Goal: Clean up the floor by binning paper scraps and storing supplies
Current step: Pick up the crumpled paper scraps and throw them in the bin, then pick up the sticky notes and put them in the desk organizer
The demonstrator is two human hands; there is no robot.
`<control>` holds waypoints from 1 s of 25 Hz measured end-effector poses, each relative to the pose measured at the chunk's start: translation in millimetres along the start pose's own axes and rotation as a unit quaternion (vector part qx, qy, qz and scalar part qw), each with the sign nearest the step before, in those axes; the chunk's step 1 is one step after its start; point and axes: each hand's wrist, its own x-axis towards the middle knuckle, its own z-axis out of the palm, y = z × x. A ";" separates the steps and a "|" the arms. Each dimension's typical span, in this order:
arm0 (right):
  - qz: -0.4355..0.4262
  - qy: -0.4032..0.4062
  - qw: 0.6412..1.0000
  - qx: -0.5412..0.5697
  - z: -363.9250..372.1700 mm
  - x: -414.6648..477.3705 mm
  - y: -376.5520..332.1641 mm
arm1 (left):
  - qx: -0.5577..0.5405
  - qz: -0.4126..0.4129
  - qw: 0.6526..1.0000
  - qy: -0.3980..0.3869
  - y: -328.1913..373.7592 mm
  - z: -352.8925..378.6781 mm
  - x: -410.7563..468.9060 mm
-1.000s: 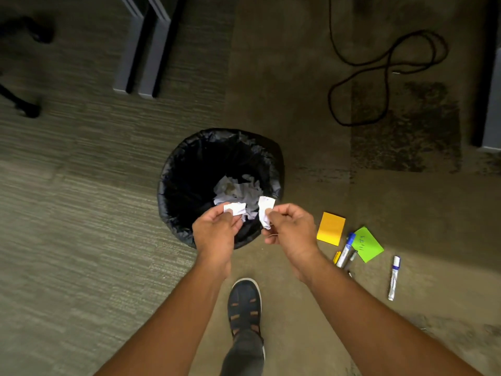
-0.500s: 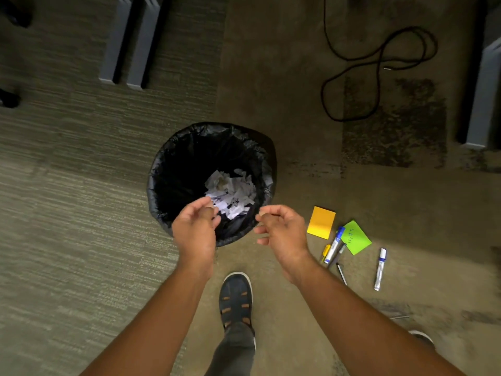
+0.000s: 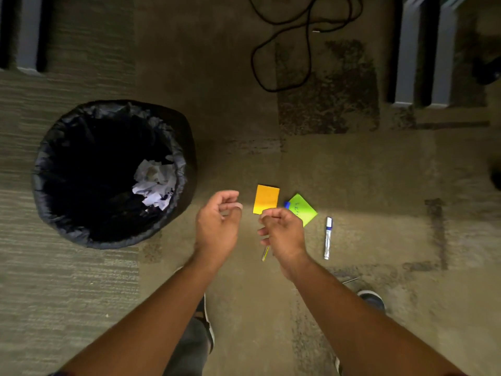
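Note:
A round bin with a black liner [image 3: 43, 196] stands on the carpet at the left, with white paper scraps [image 3: 156, 183] inside it. To its right lie an orange sticky-note pad [image 3: 266, 198], a green sticky-note pad [image 3: 303, 208], a white marker with a blue band [image 3: 328, 237] and a thin yellow pen [image 3: 265, 253]. My left hand [image 3: 217, 226] and my right hand [image 3: 283, 232] hang above the floor beside the bin, fingers loosely curled and holding nothing. My right hand covers part of the green pad and a blue-capped marker.
A black cable [image 3: 287, 50] loops on the carpet at the top. Grey furniture legs [image 3: 423, 55] stand at the top right and another grey leg [image 3: 27, 33] at the top left. My shoes [image 3: 371, 299] are on the floor below my arms.
Both hands let go of the white paper scraps, which dropped into the bin. The hands then moved right, away from the bin and over the sticky notes and markers.

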 end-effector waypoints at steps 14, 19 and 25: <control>-0.098 0.106 0.921 -0.361 -103.7 168.4 89.4 | 0.252 -0.132 0.959 0.012 -128.3 156.6 71.3; -0.157 0.096 0.803 -0.567 -109.4 200.8 120.3 | 0.424 -0.077 0.902 0.012 -152.4 176.1 88.0; -0.145 0.116 0.779 -0.599 -109.1 208.0 118.8 | 0.387 -0.134 0.912 -0.003 -154.7 173.2 98.9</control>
